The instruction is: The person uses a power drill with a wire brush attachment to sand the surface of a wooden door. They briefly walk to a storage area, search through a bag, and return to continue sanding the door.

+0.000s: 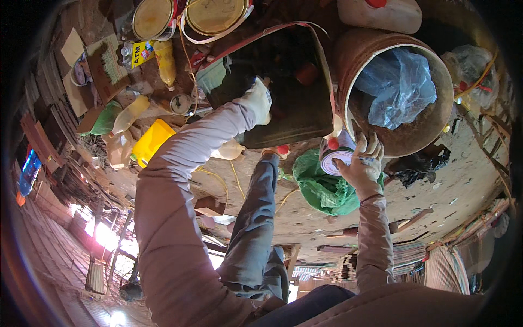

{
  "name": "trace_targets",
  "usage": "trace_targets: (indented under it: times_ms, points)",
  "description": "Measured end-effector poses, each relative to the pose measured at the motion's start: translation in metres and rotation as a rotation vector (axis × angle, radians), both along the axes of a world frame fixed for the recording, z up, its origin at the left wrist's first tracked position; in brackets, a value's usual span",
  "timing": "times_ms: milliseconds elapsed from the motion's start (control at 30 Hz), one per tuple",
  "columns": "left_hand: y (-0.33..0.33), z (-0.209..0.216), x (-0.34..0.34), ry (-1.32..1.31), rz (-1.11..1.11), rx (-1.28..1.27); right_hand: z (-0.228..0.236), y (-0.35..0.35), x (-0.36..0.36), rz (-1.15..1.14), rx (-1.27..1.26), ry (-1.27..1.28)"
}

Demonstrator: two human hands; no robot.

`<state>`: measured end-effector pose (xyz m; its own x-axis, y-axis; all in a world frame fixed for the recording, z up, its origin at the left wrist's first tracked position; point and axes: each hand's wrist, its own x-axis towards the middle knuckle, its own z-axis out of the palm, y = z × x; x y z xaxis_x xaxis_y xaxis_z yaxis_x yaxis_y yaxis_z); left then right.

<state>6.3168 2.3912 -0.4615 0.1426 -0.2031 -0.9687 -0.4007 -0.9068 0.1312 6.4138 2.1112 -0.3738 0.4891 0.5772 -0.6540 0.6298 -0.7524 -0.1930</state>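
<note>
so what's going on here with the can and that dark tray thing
A person crouches over cluttered dirt ground. The left hand, in a pale glove, rests on a dark flat container that has a strap around its rim. The right hand grips a small tin can from above, just over a green bag. Beside them stands a rusty drum with a blue plastic bag inside. Yellow bottles and a yellow jug lie to the left.

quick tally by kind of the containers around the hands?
Round tins with gold lids: 2
Small can under right hand: 1
Rusty drum: 1
Yellow jerrycan: 1
Dark square can under left hand: 1
Total: 6
</note>
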Motion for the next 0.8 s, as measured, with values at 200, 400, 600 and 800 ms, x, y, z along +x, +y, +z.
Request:
trace_targets:
  times_ms: [200,400,600,800]
  points:
    - [0.041,-0.088,-0.032,0.064,0.707,-0.106,0.0,0.006,-0.004,0.012,0.03,-0.001]
    - [-0.007,-0.085,-0.003,-0.498,0.837,-0.001,0.0,-0.001,-0.003,-0.077,0.028,-0.027]
    - [-0.093,-0.005,0.046,-1.164,2.06,-0.541,-0.007,-0.004,-0.007,-0.115,0.049,-0.081]
    - [-0.123,0.024,0.075,-1.26,1.984,-0.131,-0.014,0.033,0.048,-0.351,0.518,-0.366]
